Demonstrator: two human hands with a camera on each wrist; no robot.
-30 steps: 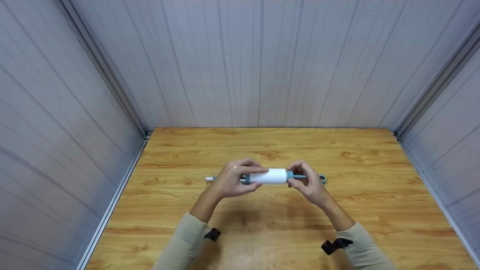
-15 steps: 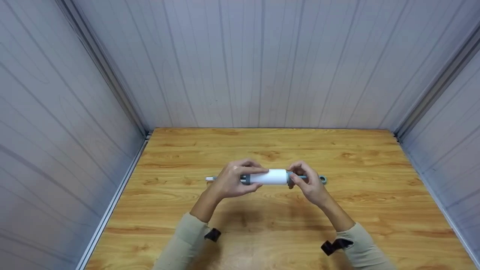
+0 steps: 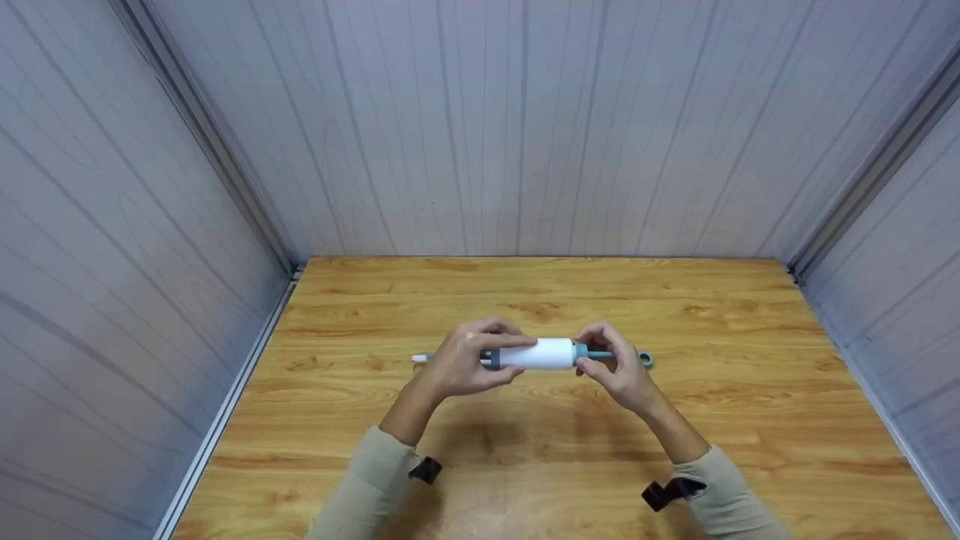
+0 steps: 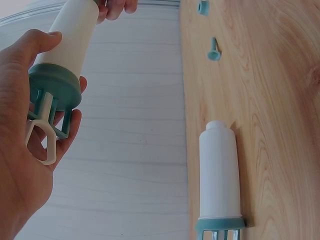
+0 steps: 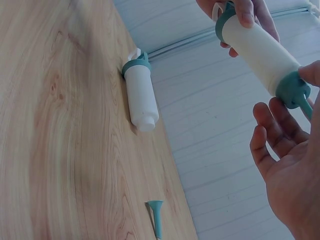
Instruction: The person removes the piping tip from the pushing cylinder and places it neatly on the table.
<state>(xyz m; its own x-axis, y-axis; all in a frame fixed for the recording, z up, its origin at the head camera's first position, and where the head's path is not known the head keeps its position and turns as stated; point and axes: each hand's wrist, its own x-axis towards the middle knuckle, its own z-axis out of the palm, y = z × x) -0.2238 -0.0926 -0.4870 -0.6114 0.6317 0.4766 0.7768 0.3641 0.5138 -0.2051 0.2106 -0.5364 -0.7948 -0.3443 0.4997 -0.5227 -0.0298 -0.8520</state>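
A syringe with a white barrel [image 3: 551, 354] is held level above the table, with a teal frame [image 4: 54, 82] and pale pull ring [image 4: 51, 145] at its left end. My left hand [image 3: 469, 361] grips the barrel near that frame, thumb on one side and fingers on the other. At the opposite end sits a teal nozzle [image 3: 580, 352] with a thin tube. The thumb and fingers of my right hand [image 3: 619, 369] pinch the nozzle's wide base. In the right wrist view, the nozzle [image 5: 292, 91] meets the barrel's end; the joint inside it is hidden.
A second white syringe [image 4: 220, 172] lies on the wooden table [image 3: 525, 465], mostly hidden behind the hands in the head view. Beyond its narrow end lie a loose teal nozzle [image 4: 214, 50] and a small teal piece [image 4: 202, 7]. Grey-white panels [image 3: 487, 127] rise around the table.
My right thumb moves up over the nozzle's base, then back down to its lower side. The left hand and barrel stay nearly still.
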